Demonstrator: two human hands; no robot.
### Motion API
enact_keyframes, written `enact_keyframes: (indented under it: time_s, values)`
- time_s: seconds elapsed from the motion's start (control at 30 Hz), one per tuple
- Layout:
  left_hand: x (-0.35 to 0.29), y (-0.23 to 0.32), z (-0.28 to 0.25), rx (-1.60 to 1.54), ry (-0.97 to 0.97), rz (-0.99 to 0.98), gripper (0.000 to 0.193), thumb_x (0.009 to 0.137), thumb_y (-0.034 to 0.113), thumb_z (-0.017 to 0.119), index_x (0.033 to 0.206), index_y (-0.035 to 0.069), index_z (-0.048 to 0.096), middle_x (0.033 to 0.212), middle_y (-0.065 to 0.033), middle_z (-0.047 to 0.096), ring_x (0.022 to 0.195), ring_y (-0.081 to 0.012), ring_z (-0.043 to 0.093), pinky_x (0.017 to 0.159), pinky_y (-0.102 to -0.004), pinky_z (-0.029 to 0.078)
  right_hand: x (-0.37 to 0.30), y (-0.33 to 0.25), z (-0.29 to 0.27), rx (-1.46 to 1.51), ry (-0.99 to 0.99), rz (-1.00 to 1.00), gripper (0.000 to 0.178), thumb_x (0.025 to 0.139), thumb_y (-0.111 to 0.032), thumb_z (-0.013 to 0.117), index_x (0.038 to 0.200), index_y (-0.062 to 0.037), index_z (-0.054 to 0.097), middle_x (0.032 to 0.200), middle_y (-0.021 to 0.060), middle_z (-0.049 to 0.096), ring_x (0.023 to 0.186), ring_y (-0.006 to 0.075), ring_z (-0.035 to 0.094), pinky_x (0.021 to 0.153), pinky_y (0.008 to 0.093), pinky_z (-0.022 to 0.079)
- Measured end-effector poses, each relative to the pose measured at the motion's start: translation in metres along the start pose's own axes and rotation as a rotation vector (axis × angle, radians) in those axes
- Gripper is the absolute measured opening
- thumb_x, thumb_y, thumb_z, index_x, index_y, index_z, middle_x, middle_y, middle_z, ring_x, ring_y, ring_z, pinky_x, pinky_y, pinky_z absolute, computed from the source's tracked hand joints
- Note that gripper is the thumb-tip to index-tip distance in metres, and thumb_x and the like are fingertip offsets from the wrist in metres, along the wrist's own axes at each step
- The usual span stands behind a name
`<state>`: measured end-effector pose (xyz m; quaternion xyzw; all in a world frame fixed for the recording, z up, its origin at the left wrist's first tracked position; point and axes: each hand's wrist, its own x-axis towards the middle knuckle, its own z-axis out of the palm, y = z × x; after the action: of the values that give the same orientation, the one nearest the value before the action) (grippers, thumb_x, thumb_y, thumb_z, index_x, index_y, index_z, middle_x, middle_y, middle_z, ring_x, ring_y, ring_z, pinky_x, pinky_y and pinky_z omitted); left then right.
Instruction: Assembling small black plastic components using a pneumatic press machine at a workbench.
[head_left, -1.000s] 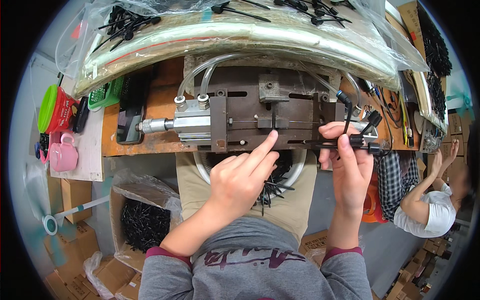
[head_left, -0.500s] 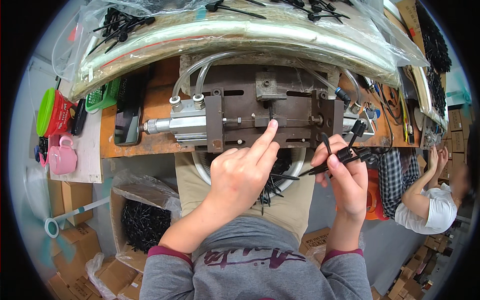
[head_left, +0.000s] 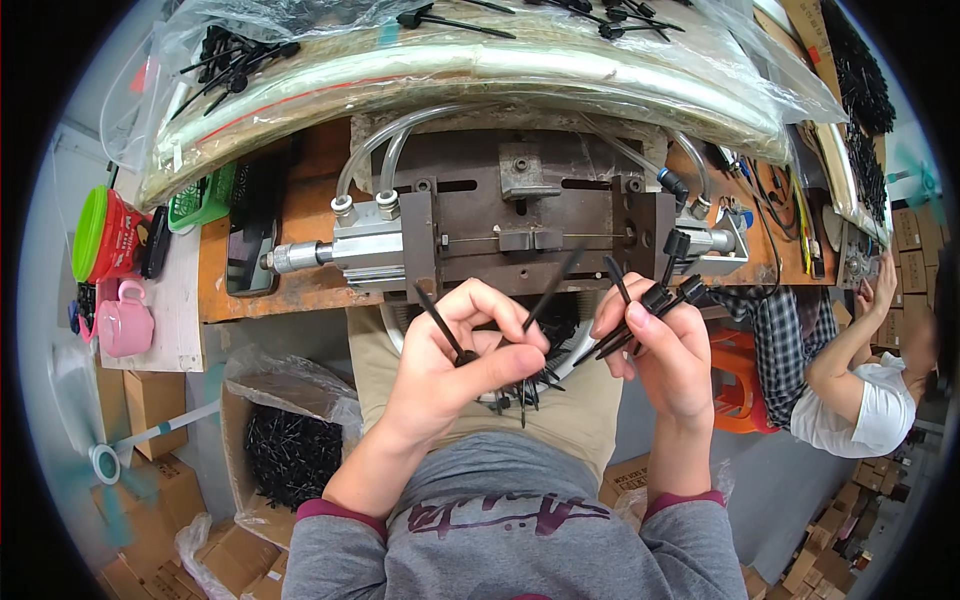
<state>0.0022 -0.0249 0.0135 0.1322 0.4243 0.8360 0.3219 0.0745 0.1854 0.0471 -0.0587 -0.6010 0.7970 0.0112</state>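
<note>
My left hand [head_left: 440, 365] is in front of the metal jig, thumb and fingers closed on a black cable tie [head_left: 436, 318]. Black strap sticks out on both sides of these fingers; I cannot tell whether it is one bent tie or two. In my right hand [head_left: 672, 365] is a small bunch of black cable ties [head_left: 655, 297], pinched by thumb and fingers with the heads upward. Both hands are apart from the jig [head_left: 470, 210]. At its middle, two small dark blocks [head_left: 530, 241] sit on a thin rod, with no tie visible on them.
Air cylinders [head_left: 368, 245] with clear hoses flank the jig. Plastic-covered padding [head_left: 480, 75] behind carries loose ties. More ties lie in my lap [head_left: 525, 390] and in a lined box [head_left: 295, 440] at left. A pink cup [head_left: 127, 322] stands left; a co-worker [head_left: 860, 410] sits right.
My left hand has drawn back from the jig's middle, where its index finger was pointing at a black strap. It now grips a tie. My right hand has shifted slightly left, still holding its bunch.
</note>
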Motion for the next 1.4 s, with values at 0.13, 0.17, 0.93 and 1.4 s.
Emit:
enact_keyframes:
  time_s: [0.13, 0.17, 0.93, 1.4]
  values:
    - [-0.001, 0.016, 0.014, -0.302, -0.018, -0.152, 0.008, 0.101, 0.007, 0.058, 0.108, 0.004, 0.054, 0.089, -0.006, 0.062, 0.066, -0.0037, 0.056, 0.053, -0.0176, 0.037, 0.001, 0.001, 0.004, 0.054, 0.009, 0.047, 0.026, 0.103, -0.019, 0.053, 0.096, 0.0034, 0.065, 0.084, 0.0073, 0.063, 0.061, 0.01, 0.058, 0.051, 0.0225, 0.041]
    - [-0.003, 0.018, 0.016, -0.268, 0.003, -0.199, 0.011, 0.107, 0.013, 0.046, 0.111, 0.004, 0.051, 0.089, -0.0066, 0.062, 0.063, -0.0045, 0.054, 0.053, -0.0177, 0.038, 0.001, 0.001, 0.005, 0.068, 0.012, 0.06, 0.027, 0.103, -0.02, 0.053, 0.096, 0.0037, 0.065, 0.083, 0.007, 0.063, 0.061, 0.0097, 0.058, 0.051, 0.0222, 0.041]
    - [-0.005, 0.004, 0.017, 0.812, 0.081, 0.437, 0.039, 0.071, 0.0, 0.085, 0.108, 0.005, 0.074, 0.097, -0.0029, 0.067, 0.059, -0.003, 0.048, 0.048, -0.0194, 0.036, 0.017, 0.03, 0.013, -1.084, 0.222, -0.902, 0.04, 0.08, 0.006, 0.071, 0.12, 0.0084, 0.067, 0.118, 0.0267, 0.068, 0.104, 0.0349, 0.071, 0.086, 0.0391, 0.06]
    - [0.014, -0.01, 0.015, 1.783, 0.082, 0.572, 0.027, 0.077, 0.012, 0.078, 0.103, 0.005, 0.073, 0.131, -0.0092, 0.067, 0.068, -0.0145, 0.069, 0.058, -0.0268, 0.055, 0.008, 0.023, 0.009, -0.909, 0.343, -0.681, 0.031, 0.084, 0.012, 0.068, 0.114, 0.0052, 0.069, 0.115, 0.0208, 0.07, 0.1, 0.0286, 0.071, 0.084, 0.035, 0.062]
